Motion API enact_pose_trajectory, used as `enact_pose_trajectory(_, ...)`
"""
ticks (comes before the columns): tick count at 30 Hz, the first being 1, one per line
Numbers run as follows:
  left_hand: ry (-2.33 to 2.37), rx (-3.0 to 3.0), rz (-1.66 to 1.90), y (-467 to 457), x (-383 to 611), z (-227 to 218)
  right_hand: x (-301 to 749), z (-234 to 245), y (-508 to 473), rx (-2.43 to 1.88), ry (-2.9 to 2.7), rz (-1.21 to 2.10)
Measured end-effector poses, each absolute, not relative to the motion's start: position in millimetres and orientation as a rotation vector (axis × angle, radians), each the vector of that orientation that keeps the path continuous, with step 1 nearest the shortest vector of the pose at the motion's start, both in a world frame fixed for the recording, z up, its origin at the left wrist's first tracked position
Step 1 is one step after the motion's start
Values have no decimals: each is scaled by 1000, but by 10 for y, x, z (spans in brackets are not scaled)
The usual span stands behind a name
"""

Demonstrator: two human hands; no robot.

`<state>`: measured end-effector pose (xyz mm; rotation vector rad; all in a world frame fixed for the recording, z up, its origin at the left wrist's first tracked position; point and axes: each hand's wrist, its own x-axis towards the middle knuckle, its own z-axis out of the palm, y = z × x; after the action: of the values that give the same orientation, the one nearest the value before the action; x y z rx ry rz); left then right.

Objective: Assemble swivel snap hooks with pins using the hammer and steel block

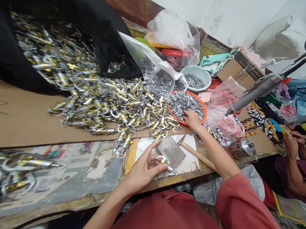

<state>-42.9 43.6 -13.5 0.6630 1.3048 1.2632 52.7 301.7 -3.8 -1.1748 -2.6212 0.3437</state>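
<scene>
Pinched in the fingers of my left hand [148, 165] is a small silver-and-yellow metal fitting with a curved hook [169, 167], held over the near edge of the bench. Right behind it lies a grey metal block [171, 151]. A hammer [195, 153] rests beside the block, its wooden handle passing under my right forearm. My right hand [192, 119] reaches into an orange basket [206, 110] of small silver metal pieces [183, 103]. Its fingertips are among the pieces; whether they grip one is hidden. A large heap of similar fittings [120, 102] spreads left of the basket.
A black bag [110, 23] spills fittings at the back left. Behind the orange basket stands a pale bowl [205, 76] of metal pins. An electric screwdriver [256, 93] hangs at the right, above a metal mug [243, 148]. Another person's hands [292, 145] work at far right.
</scene>
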Motion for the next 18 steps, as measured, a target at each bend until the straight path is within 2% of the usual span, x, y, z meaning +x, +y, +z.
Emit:
enact_pose_trajectory(5,1244,530,1315,440,-470,-183,490,-142,3117,-1219,-2552,364)
enact_pose_trajectory(12,1225,476,1336,460,-488,-214,653,-43,3161,-1167,-2357,464)
enact_pose_trajectory(15,1212,469,1338,461,-481,-191,676,24,2925,-1112,-2310,552)
enact_pose_trajectory(18,1196,478,1338,463,-477,-167,734,76,2472,-992,-2339,776)
